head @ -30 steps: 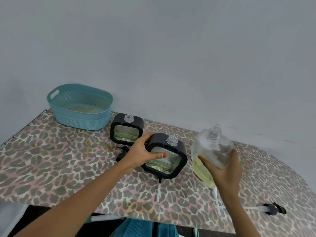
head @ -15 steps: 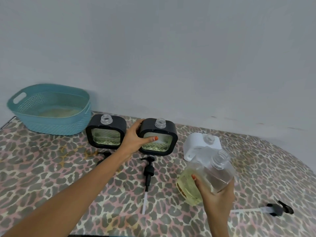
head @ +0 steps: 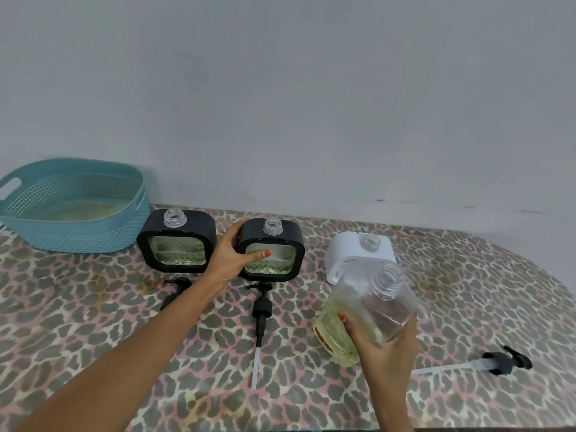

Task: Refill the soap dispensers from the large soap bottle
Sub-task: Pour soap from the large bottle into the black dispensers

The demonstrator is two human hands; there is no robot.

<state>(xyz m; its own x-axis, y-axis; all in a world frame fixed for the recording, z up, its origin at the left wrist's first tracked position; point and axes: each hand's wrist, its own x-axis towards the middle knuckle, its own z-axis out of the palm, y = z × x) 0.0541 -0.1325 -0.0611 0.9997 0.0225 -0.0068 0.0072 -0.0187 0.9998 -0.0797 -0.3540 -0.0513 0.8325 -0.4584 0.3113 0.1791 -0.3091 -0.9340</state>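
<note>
**Large bottle held to the right of the open dispenser**

The left hand is closed around the left side of the middle black dispenser, with the thumb across its glass front. This dispenser stands upright on the leopard-print table, and its clear threaded neck is open at the top.

The right hand grips the large soap bottle from below, fingers wrapped around its body. The bottle is lifted and tilted; its long axis runs from near-left to far-right, so its open mouth points away from the dispenser. The yellow soap lies in the lower part.

The held dispenser is to the left and farther than the bottle, near but apart. For pouring, the mouth probably must swing left over the small neck, which asks for careful aim.

A second black dispenser stands left, a white dispenser right. Three pump heads lie on the table. A teal basket is at the far left.
</note>
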